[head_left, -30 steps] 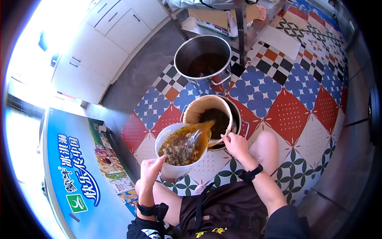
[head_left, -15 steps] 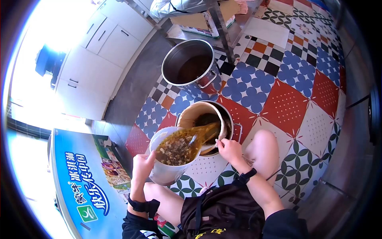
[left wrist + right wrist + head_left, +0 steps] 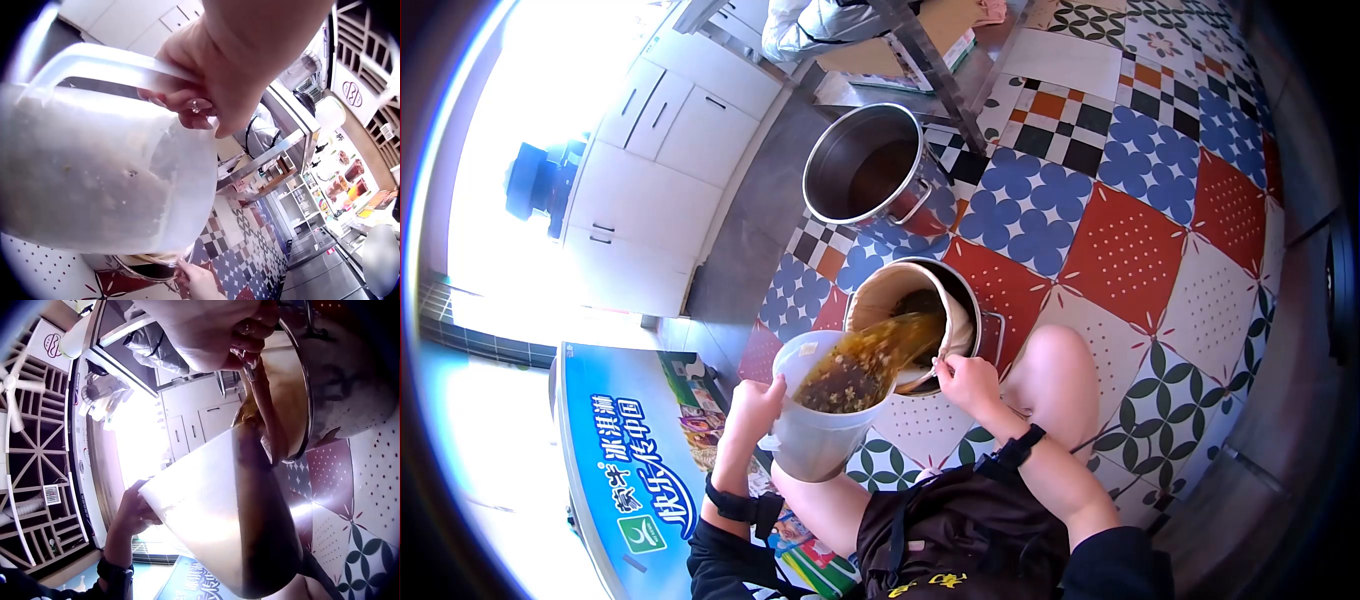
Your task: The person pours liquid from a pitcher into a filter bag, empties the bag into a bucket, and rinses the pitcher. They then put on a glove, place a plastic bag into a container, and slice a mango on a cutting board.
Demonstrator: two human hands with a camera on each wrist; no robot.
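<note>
My left hand (image 3: 755, 408) grips the handle (image 3: 112, 69) of a translucent plastic jug (image 3: 815, 445), which is tilted to the right. From its lip, brown liquid with pale bits (image 3: 910, 345) pours into a cream cloth filter bag (image 3: 870, 300). The bag lines a metal pot (image 3: 978, 320) on the floor, and dark matter sits inside it. With thumb and fingers my right hand (image 3: 968, 383) pinches the bag's near right edge. The right wrist view has the jug's side (image 3: 206, 506) close up, its lip right at the bag's edge.
A second metal pot (image 3: 920, 205) holding dark liquid stands just beyond. Behind it are a steel table leg (image 3: 940, 70) and white cabinets (image 3: 645, 190). A blue-fronted freezer (image 3: 635, 450) is at my left; my knees flank the work. Patterned tiles (image 3: 1120, 250) cover the floor.
The jug has tipped further, and its liquid has shifted toward the lip while it keeps pouring. Both hands keep their holds. The head view has turned a little.
</note>
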